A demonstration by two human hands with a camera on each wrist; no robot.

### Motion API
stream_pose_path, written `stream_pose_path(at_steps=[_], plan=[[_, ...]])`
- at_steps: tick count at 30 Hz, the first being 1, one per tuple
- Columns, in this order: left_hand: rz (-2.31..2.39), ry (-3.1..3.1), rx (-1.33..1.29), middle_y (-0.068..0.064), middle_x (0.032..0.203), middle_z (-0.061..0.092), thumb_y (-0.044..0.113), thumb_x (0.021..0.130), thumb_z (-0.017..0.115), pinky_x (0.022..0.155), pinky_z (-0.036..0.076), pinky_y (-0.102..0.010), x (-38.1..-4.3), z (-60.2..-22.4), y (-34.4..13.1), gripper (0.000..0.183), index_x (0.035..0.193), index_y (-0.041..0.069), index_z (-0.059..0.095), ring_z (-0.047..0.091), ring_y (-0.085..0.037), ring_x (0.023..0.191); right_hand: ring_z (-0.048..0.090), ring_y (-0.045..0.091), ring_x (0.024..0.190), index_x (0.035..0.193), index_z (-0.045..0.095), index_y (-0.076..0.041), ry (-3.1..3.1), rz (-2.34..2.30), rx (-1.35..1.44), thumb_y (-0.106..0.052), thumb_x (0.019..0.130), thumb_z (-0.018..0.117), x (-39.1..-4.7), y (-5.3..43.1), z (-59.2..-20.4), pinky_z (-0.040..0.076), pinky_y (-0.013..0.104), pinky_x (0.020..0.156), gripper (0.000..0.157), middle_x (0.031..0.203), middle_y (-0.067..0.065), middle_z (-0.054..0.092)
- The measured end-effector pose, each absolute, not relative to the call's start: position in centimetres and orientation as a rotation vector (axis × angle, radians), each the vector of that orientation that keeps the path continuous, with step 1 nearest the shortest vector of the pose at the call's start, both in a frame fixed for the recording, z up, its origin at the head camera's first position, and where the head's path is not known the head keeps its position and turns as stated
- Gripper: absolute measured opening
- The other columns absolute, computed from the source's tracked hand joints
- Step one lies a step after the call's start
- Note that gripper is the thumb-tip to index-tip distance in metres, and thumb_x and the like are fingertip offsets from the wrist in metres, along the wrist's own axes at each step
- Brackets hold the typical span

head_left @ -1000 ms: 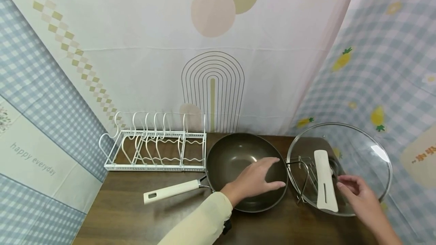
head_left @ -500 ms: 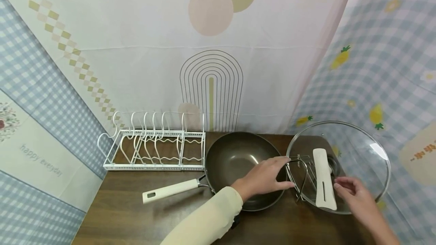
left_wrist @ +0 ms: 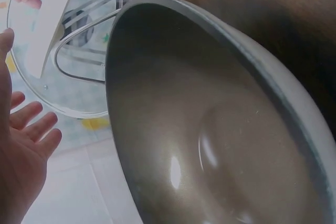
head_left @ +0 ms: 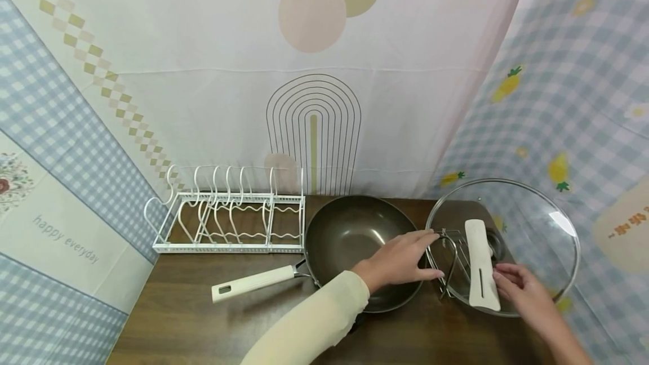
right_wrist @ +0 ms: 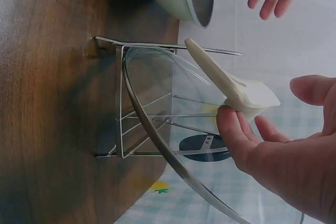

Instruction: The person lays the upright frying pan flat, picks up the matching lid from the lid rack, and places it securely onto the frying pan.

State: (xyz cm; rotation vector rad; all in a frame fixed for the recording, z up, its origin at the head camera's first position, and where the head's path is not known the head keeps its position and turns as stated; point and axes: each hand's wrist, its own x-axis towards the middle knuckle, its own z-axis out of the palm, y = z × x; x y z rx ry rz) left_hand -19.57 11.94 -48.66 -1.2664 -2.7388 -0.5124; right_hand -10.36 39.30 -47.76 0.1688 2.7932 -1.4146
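A glass lid (head_left: 537,224) with a metal rim leans tilted on a wire stand (right_wrist: 152,153). Its long cream handle (head_left: 481,266) faces up. Beside this handle is my right hand (head_left: 524,294); in the right wrist view its fingertips touch the handle's base while the thumb (right_wrist: 310,88) stays apart from it. My left hand (head_left: 398,261) hovers over the right side of a dark-lined wok (head_left: 350,230), fingers extended and thumb spread, close to the stand's front loop (head_left: 453,263). Nothing is in the left hand.
The wok's cream handle (head_left: 253,283) points left over the wooden table (head_left: 177,308). At the back left stands a white wire rack (head_left: 228,248) with several curved dividers. Patterned cloth (head_left: 228,123) hangs behind and on both sides.
My left hand has moved right across the wok toward the stand's loop. The right hand has shifted slightly left, closer to the lid's handle. The lid and wok stay put.
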Motion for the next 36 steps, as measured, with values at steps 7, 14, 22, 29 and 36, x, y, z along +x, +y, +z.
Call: stream_pose_path(at_steps=[7,14,22,29,36], plan=[[-0.368,-2.723,-1.329,0.0,0.166,0.036,0.069,0.097,0.053,0.122,0.032,-0.023,-20.1,-49.0,12.7,0.084,0.16,0.017,0.036,0.04,-0.012,0.15,0.054,-0.018,0.088,0.139,0.037,0.022,2.726,-1.386,0.228,-0.018,0.11,0.048,-10.7,39.2,-47.8,0.057,0.015,0.074,0.05,0.128,0.043,0.055],[-0.188,-2.682,-1.397,0.0,0.169,0.032,0.072,0.099,0.045,0.125,0.025,-0.021,-20.4,-48.9,13.5,0.085,0.162,0.016,0.032,0.033,-0.012,0.154,0.053,-0.018,0.089,0.143,0.03,0.022,2.625,-1.401,0.277,-0.024,0.112,0.043,-11.1,39.3,-47.6,0.056,0.015,0.077,0.057,0.134,0.042,0.051],[-0.044,-2.671,-1.418,0.0,0.17,0.029,0.075,0.099,0.039,0.127,0.022,-0.026,-20.4,-48.8,14.4,0.087,0.164,0.018,0.027,0.028,-0.016,0.157,0.056,-0.015,0.091,0.145,0.026,0.022,2.559,-1.455,0.297,-0.025,0.112,0.043,-11.1,39.5,-47.7,0.056,0.017,0.078,0.06,0.128,0.029,0.06],[0.037,-2.69,-1.443,0.001,0.172,0.021,0.077,0.098,0.034,0.128,0.021,-0.028,-20.6,-48.9,15.3,0.089,0.165,0.02,0.02,0.021,-0.016,0.159,0.061,-0.008,0.09,0.148,0.015,0.023,2.432,-1.567,0.326,-0.025,0.112,0.04,-11.2,39.6,-48.1,0.058,0.022,0.078,0.065,0.118,0.008,0.061],[0.142,-2.665,-1.458,0.001,0.173,0.017,0.08,0.096,0.029,0.127,0.027,-0.033,-21.0,-50.0,16.1,0.092,0.166,0.022,0.016,0.019,-0.016,0.16,0.062,-0.008,0.093,0.149,0.011,0.023,2.375,-1.643,0.309,-0.025,0.112,0.041,-10.9,39.7,-48.4,0.059,0.023,0.079,0.068,0.118,0.003,0.06]])
